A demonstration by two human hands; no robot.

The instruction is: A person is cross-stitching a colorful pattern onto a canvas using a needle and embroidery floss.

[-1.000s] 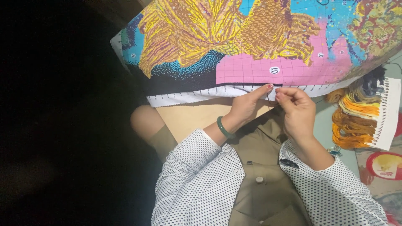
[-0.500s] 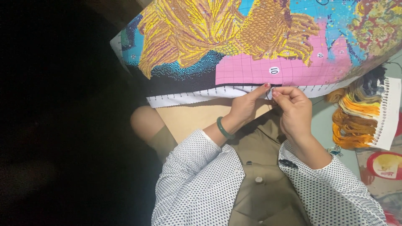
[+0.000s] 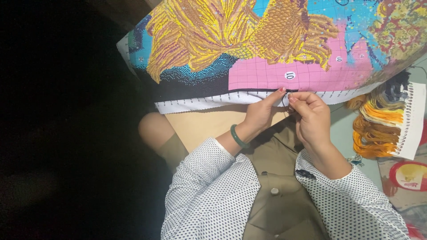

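A large cross-stitch canvas [image 3: 284,49] fills the top of the view, worked in yellow, orange and gold shapes over blue and dark ground, with an unstitched pink gridded patch toward its lower edge. Its white ruled border [image 3: 200,103] hangs over the person's lap, above a tan board or cloth [image 3: 204,126]. To the right, a white card strung with skeins of orange, yellow and dark embroidery floss [image 3: 378,129] lies on the pale surface, near a red and yellow packet [image 3: 411,175]. The left half of the scene is in deep shadow and shows nothing readable.

Both hands meet at the canvas's lower edge, just below the pink patch. The left hand [image 3: 260,118], a green bangle [image 3: 238,137] on its wrist, reaches up with the forefinger extended onto the border, the rest of the fingers tucked under the fabric edge. The right hand [image 3: 311,118] is curled, thumb and forefinger pinched close together right at the border; it probably holds a needle or thread, but that is too small to make out. The dotted white sleeves [image 3: 213,195] angle inward from below.
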